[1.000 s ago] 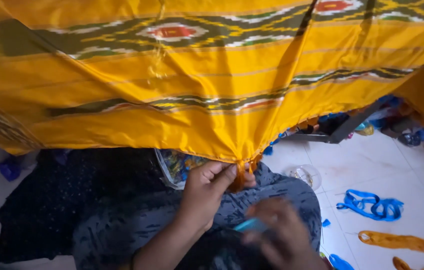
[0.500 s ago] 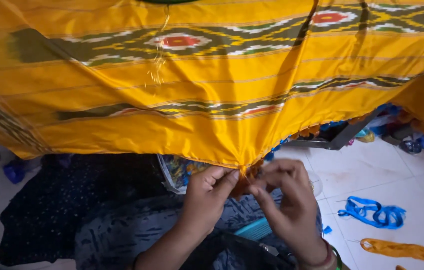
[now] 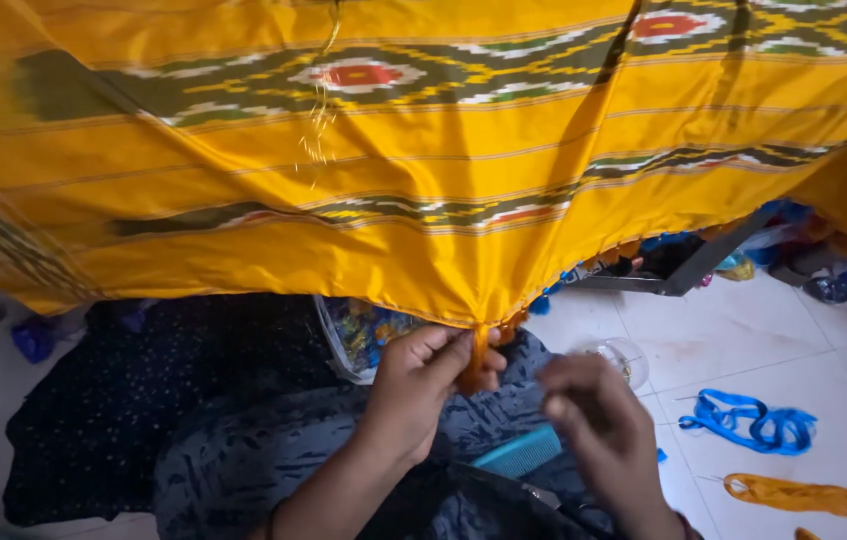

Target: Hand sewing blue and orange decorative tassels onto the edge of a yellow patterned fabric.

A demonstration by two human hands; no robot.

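Pinching a bunched orange tassel (image 3: 472,362) at the lower hem of the yellow patterned cloth (image 3: 424,200), the left hand (image 3: 422,385) is closing thumb and fingers around the strands just below the edge, at about six o'clock of the hanging fabric. The right hand (image 3: 594,425) is hovering just beside it at four o'clock, fingers curled loosely; whether it is gripping a thread or anything else cannot be told, as it is blurring with motion.

Judging from the tight gather, the hem is pulling into a point, so a harder tug is likely risking a puckered edge or loosened weave. The strands are looking fine and slippery, and they may be slipping out of the pinch if the grip is easing. A loose golden thread (image 3: 322,110) is dangling at twelve o'clock on the cloth and could be snagging on a moving wrist. The teal comb (image 3: 519,452) is lying on the dark lap cloth (image 3: 244,440) right under both hands, where it could be catching the strands.

No readable labels or signs are showing. A clear plastic bag (image 3: 359,335) with colourful contents is sitting at nine o'clock of the left hand, under the hem. A small clear round container (image 3: 622,357) is resting on the white tiled floor (image 3: 744,350) at two o'clock of the right hand, with a blue ribbon (image 3: 754,420) and an orange strip (image 3: 814,497) lying farther out at three and four o'clock.
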